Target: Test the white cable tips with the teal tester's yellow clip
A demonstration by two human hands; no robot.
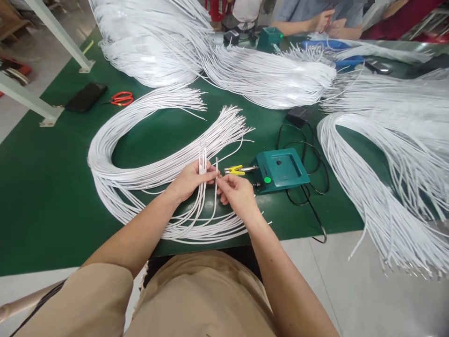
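Several white cables (202, 199) stand upright in my left hand (192, 180), their ends poking up above the thumb. My right hand (238, 193) pinches one separate white cable (215, 201) close to its upper end, just beside the left fingertips. Beyond the right fingers, a yellow clip-like piece (234, 170) sits on a metal prong of a green box (285, 169) with a lit green button. A curved bundle of white cables (105, 135) lies to the left, and more loose lengths pass under both hands.
Large white cable bundles (270, 77) cover the far side, and another bundle (379, 210) hangs over the table's right edge. A black adapter (299, 116) with its cord lies behind the green box. Red-handled scissors (122, 98) and a dark phone-like object (86, 97) rest far left. Across the table a person's hands (329, 23) work.
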